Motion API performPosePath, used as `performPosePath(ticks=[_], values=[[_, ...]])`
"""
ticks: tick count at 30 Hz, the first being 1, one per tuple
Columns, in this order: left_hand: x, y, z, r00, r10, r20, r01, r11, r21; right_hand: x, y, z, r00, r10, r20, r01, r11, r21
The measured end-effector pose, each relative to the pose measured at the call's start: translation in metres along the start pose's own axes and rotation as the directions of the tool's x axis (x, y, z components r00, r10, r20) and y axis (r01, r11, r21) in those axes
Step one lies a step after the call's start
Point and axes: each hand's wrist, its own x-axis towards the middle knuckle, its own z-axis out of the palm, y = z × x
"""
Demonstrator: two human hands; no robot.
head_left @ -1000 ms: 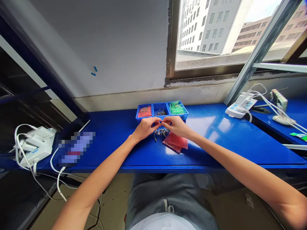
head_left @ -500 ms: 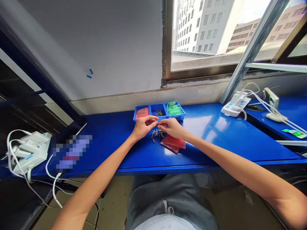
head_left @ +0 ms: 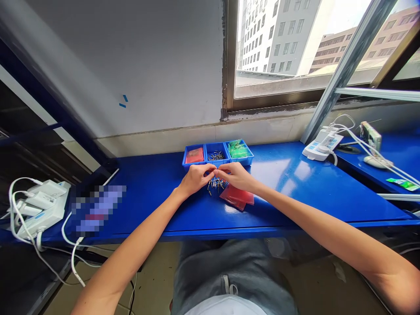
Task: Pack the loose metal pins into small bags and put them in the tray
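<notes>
My left hand (head_left: 197, 177) and my right hand (head_left: 236, 174) meet fingertip to fingertip over the desk, both closed in a pinch. Whatever sits between the fingers is too small to make out. Just below them lies a loose pile of small metal pin-like parts (head_left: 215, 185), partly covered by my right hand. Red plastic bags (head_left: 233, 199) lie flat beside the pile, under my right wrist. Behind the hands stand three joined blue bins: the left bin holds red bags (head_left: 194, 155), the middle one more metal parts (head_left: 215, 155), the right one green bags (head_left: 239, 150).
The blue desk (head_left: 282, 192) runs along the wall below a window. At the left are a white power strip (head_left: 46, 208) with cables and a blurred-out object (head_left: 98, 208). Another power strip (head_left: 323, 143) stands at the right by a metal frame post (head_left: 348, 70).
My left hand has dropped slightly, and its fingers have come closer to those of my right hand. The pile, the bags and the bins stay where they were.
</notes>
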Motion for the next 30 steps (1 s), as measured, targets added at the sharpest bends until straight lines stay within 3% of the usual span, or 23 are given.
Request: performPosePath(ticks=[7,12,16,23,30], values=[[0.003,0.007,-0.003,0.995,0.091,-0.048,-0.089,0.995,0.039,0.003,0.003,-0.002,0.992,0.066,-0.11,-0.063,0.998,0.03],[0.003,0.009,-0.003,0.991,0.084,-0.104,-0.082,0.996,0.024,0.004,0.009,-0.001,0.987,0.159,0.003,-0.153,0.948,0.279],[0.004,0.008,-0.003,0.992,0.034,-0.124,-0.042,0.997,-0.068,0.004,0.012,0.001,0.994,0.105,0.035,-0.111,0.936,0.335],[0.007,0.008,-0.004,0.98,-0.141,-0.14,0.114,0.976,-0.186,0.004,0.011,0.002,0.993,0.067,-0.096,-0.052,0.988,0.148],[0.004,0.005,0.001,0.991,-0.108,-0.075,0.1,0.989,-0.107,-0.001,0.009,-0.001,0.989,-0.123,-0.076,0.103,0.969,-0.226]])
